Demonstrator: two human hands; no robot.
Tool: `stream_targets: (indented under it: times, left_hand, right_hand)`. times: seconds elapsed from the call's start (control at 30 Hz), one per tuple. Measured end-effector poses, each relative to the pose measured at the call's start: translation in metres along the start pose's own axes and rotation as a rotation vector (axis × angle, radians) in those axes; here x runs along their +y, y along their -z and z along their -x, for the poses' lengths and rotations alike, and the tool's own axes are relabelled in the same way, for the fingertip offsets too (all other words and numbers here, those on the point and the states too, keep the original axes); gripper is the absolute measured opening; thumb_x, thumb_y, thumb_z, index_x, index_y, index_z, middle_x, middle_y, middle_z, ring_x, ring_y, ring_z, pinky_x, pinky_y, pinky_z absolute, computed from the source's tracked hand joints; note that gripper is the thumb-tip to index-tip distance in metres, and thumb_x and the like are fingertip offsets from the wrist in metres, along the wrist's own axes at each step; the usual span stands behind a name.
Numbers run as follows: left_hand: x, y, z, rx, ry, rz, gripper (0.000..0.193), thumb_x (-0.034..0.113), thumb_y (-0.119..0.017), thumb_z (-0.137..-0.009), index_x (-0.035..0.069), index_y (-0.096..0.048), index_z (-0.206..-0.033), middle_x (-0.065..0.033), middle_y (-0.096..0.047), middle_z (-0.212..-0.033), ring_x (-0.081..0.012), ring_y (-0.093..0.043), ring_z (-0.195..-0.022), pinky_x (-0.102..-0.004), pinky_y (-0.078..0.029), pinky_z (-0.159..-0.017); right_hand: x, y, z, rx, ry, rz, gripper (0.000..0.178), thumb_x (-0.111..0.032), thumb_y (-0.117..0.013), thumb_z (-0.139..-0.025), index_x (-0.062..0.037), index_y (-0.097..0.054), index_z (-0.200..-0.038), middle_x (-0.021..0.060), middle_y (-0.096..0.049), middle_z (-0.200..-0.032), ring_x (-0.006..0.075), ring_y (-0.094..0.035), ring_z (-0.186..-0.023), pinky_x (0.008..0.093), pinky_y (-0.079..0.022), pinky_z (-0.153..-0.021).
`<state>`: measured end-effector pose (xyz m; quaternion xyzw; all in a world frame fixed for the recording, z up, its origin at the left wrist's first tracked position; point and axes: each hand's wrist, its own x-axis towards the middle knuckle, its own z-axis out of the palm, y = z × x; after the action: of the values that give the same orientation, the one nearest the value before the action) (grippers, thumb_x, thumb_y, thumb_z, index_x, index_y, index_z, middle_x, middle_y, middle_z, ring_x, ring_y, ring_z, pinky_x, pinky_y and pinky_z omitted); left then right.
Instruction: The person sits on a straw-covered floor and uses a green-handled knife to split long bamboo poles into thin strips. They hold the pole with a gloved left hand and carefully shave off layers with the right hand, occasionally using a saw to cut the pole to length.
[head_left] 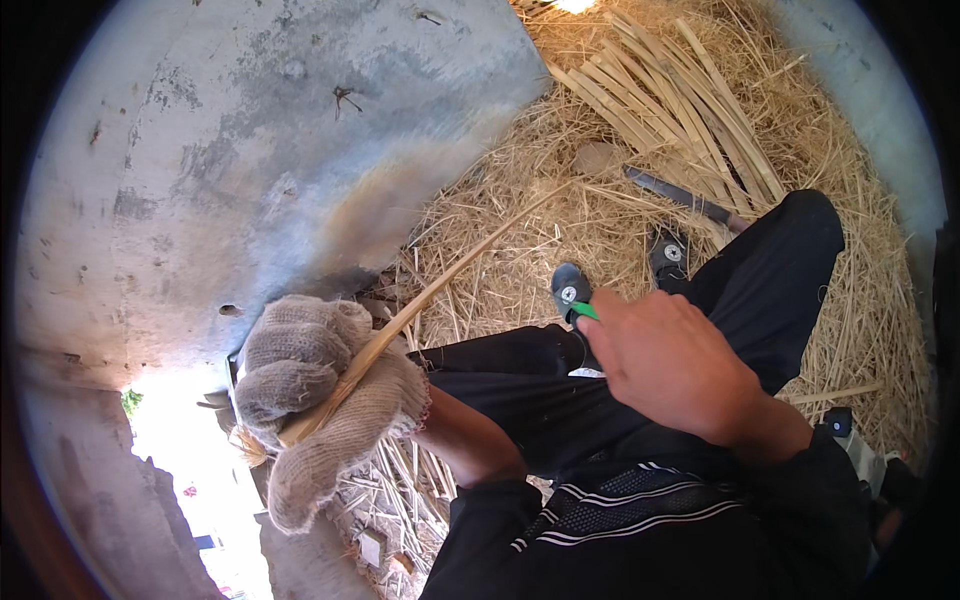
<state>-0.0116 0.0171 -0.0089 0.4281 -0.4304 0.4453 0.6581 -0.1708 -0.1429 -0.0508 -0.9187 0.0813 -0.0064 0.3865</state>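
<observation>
My left hand (325,385), in a thick grey-beige knitted glove, is closed round the wide lower end of a long split-bamboo strip (440,287). The strip slants up and away to the right, narrowing toward its far tip above the shavings. Bare and closed, my right hand (675,365) is held in front of my lap, apart from the strip. A short green piece (584,311) sticks out at its finger side; the rest of it is hidden in the fist, so its kind cannot be told.
Pale shavings (520,240) cover the floor. A stack of split strips (680,105) lies at the far right, with a long-bladed knife (680,193) in front of it. A worn grey wall (250,150) rises on the left. My legs (770,290) are bent before me.
</observation>
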Motion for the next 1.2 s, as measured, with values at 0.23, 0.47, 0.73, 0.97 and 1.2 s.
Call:
stream_targets:
  times: [0.23,0.47,0.73,0.97,1.2]
  left_hand:
    - [0.013,0.012,0.001,-0.112,0.07,0.139,0.054,0.056,-0.041,-0.094,0.012,-0.043,-0.064,-0.0022,-0.04,-0.053,-0.014,-0.042,-0.043,-0.0258,-0.039,-0.04]
    - [0.012,0.035,-0.011,-0.527,0.016,0.13,0.045,0.05,-0.053,-0.091,0.012,-0.047,-0.068,-0.0016,-0.045,-0.06,-0.0147,-0.047,-0.055,-0.028,-0.046,-0.055]
    - [0.035,0.036,-0.02,-0.665,0.114,0.009,0.03,0.039,-0.062,-0.089,0.015,-0.053,-0.073,-0.0001,-0.051,-0.066,-0.0155,-0.054,-0.062,-0.0304,-0.053,-0.068]
    - [0.045,0.021,-0.008,-0.648,0.083,-0.238,0.027,0.021,-0.074,-0.081,0.011,-0.049,-0.079,-0.0033,-0.05,-0.075,-0.0174,-0.051,-0.069,-0.0338,-0.049,-0.065]
    - [-0.004,0.076,0.022,-0.271,0.194,-0.174,0.024,0.027,-0.063,-0.087,0.008,-0.05,-0.079,-0.0045,-0.053,-0.07,-0.0163,-0.051,-0.058,-0.0298,-0.049,-0.057]
  right_hand:
    - [-0.031,-0.012,0.001,0.155,0.244,-0.256,0.016,-0.012,-0.057,-0.094,0.0015,-0.048,-0.091,0.0178,-0.054,-0.061,0.0341,-0.059,-0.054,0.0437,-0.046,-0.049]
    - [-0.046,-0.036,-0.008,0.272,0.345,-0.228,0.014,-0.01,-0.058,-0.091,0.0004,-0.05,-0.091,0.017,-0.055,-0.059,0.0339,-0.06,-0.049,0.0424,-0.047,-0.045]
    - [-0.034,-0.041,-0.015,0.263,0.298,-0.325,0.013,-0.009,-0.058,-0.092,0.0023,-0.05,-0.091,0.0181,-0.053,-0.055,0.0361,-0.059,-0.05,0.0433,-0.046,-0.046]
    - [-0.038,-0.052,-0.02,0.358,0.368,-0.269,0.015,-0.007,-0.061,-0.09,0.0018,-0.049,-0.091,0.017,-0.055,-0.059,0.0324,-0.061,-0.052,0.0413,-0.046,-0.046]
    - [-0.02,-0.071,-0.047,0.448,0.297,-0.052,0.013,-0.009,-0.059,-0.091,0.0002,-0.049,-0.09,0.015,-0.054,-0.056,0.0332,-0.059,-0.048,0.0422,-0.047,-0.044]
